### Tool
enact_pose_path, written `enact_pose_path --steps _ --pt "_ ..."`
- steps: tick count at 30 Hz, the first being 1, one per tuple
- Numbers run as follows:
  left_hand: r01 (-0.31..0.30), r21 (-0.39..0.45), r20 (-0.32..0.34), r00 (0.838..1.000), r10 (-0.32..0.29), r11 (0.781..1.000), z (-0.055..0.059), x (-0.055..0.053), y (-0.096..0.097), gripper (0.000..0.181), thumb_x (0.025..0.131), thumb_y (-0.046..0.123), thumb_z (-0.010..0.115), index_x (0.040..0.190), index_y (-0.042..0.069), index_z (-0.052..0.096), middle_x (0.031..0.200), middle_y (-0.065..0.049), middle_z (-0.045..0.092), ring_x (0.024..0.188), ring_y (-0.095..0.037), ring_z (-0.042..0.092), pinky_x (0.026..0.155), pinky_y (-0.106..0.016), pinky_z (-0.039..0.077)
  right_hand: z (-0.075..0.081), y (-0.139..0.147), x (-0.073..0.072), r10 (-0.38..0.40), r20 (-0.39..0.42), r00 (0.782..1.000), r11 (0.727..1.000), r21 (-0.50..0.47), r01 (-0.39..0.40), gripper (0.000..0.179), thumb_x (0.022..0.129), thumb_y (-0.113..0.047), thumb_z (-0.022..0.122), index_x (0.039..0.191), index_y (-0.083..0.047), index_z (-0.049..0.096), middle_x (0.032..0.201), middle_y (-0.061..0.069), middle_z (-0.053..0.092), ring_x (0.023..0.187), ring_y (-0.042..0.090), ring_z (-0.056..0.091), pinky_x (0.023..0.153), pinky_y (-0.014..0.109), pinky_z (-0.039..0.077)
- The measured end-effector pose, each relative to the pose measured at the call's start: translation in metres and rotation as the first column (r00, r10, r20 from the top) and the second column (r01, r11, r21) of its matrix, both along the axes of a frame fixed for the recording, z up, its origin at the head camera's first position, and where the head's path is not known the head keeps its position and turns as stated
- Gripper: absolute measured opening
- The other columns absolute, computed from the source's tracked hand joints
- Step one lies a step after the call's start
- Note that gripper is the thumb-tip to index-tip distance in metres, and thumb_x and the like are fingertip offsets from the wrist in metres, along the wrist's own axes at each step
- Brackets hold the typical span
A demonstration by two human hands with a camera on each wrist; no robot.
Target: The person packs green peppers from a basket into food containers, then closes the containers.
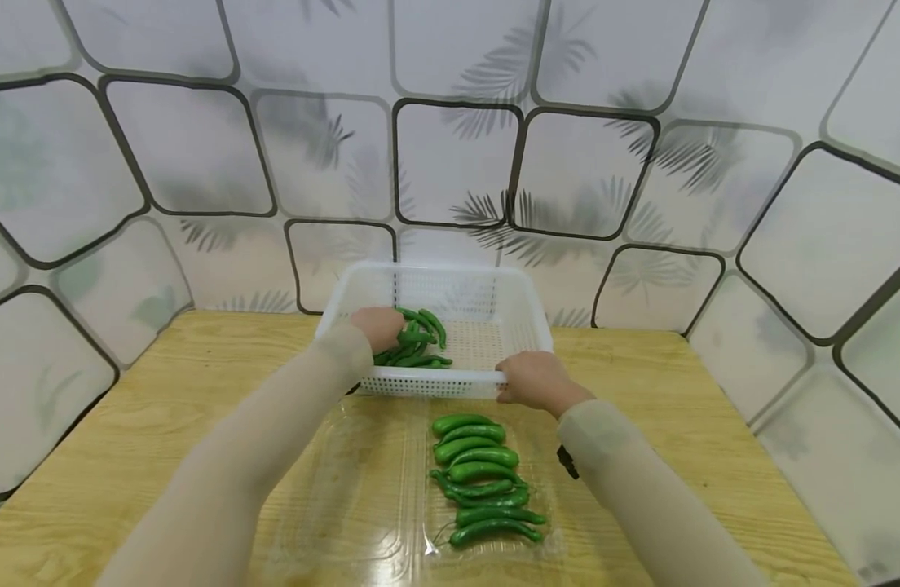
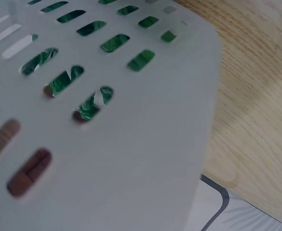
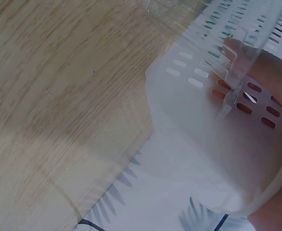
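A white plastic basket (image 1: 461, 383) with slotted walls stands at the back of the table, green chili peppers (image 1: 424, 361) heaped in its left part. My left hand (image 1: 377, 326) reaches down inside among these peppers, its fingertips hidden in the head view. Through the slots, the left wrist view shows parts of its fingers (image 2: 29, 172) beside green peppers (image 2: 116, 43). At the front right corner, my right hand (image 1: 534, 380) grips the basket's rim. In front lies an open clear plastic clamshell box (image 1: 358, 489); its right half holds a column of several green chili peppers (image 1: 483, 471).
The wooden table (image 1: 663, 456) extends to both sides of the basket. Close behind it rises a wall covering (image 1: 457, 163) with a stone-and-leaf print. A dark band (image 1: 567, 462) shows at the right wrist.
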State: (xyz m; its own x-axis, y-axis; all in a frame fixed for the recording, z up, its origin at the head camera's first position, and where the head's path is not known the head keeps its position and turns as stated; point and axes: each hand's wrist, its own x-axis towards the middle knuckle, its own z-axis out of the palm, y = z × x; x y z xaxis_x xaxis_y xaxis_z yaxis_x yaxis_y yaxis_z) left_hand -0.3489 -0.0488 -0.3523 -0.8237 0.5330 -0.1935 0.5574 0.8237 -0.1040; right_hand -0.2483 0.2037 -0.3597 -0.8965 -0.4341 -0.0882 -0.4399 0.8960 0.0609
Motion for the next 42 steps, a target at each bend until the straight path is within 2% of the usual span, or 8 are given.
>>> enact_pose_path --steps 5,11,17,25,33,42 --pt "-0.022 0.025 0.041 0.999 0.021 0.999 0.010 0.007 -0.005 0.020 0.090 0.019 0.064 0.103 0.004 0.066 0.095 -0.007 0.066 0.087 -0.021 0.063 0.074 -0.036 0.052 -0.001 -0.001 0.000 0.002 -0.003 1.000 1.000 0.003 -0.002 0.021 0.077 -0.033 0.076 0.088 -0.017 0.069 0.074 -0.004 0.064 0.060 0.013 0.054 0.055 0.034 0.045" --pt "-0.046 0.015 0.043 0.998 0.045 0.999 0.011 0.008 -0.013 0.020 0.090 0.021 0.063 0.100 0.004 0.063 0.089 -0.007 0.064 0.081 -0.020 0.062 0.070 -0.036 0.052 -0.002 -0.001 -0.001 -0.001 0.001 1.000 1.000 0.002 0.001 0.020 0.077 -0.033 0.076 0.086 -0.017 0.068 0.074 -0.004 0.064 0.060 0.013 0.054 0.055 0.034 0.045" --pt "-0.023 -0.011 0.015 1.000 0.023 1.000 0.013 0.012 -0.018 0.017 0.090 0.022 0.064 0.096 0.006 0.064 0.086 -0.006 0.064 0.076 -0.019 0.062 0.068 -0.034 0.052 -0.003 -0.002 -0.001 0.007 0.014 1.000 1.000 -0.006 -0.007 0.020 0.077 -0.032 0.076 0.087 -0.017 0.069 0.074 -0.004 0.064 0.060 0.013 0.054 0.055 0.034 0.045" --pt "0.021 0.014 -0.014 1.000 -0.020 1.000 0.024 0.026 -0.015 0.016 0.091 0.022 0.063 0.096 0.006 0.066 0.086 -0.005 0.064 0.075 -0.019 0.062 0.070 -0.034 0.052 -0.001 0.001 -0.001 0.018 -0.008 1.000 0.999 -0.026 -0.018 0.020 0.076 -0.031 0.077 0.084 -0.015 0.068 0.073 -0.003 0.063 0.060 0.013 0.053 0.055 0.034 0.045" --pt "0.055 0.038 -0.058 0.997 -0.052 0.998 0.021 0.033 -0.020 0.013 0.091 0.020 0.062 0.093 0.008 0.066 0.084 -0.004 0.064 0.075 -0.017 0.061 0.069 -0.033 0.051 0.000 0.001 -0.001 0.034 -0.016 0.999 0.999 -0.019 -0.034 0.020 0.077 -0.031 0.076 0.084 -0.015 0.068 0.073 -0.004 0.064 0.061 0.013 0.055 0.056 0.034 0.046" --pt "0.067 0.061 -0.057 0.996 -0.063 0.996 0.024 0.041 -0.024 0.013 0.090 0.018 0.063 0.097 0.007 0.066 0.090 -0.006 0.066 0.080 -0.019 0.062 0.072 -0.034 0.051 0.000 0.001 0.001 0.043 -0.023 0.999 0.999 -0.015 -0.043 0.020 0.076 -0.032 0.077 0.081 -0.016 0.067 0.071 -0.005 0.062 0.060 0.013 0.054 0.055 0.034 0.045"
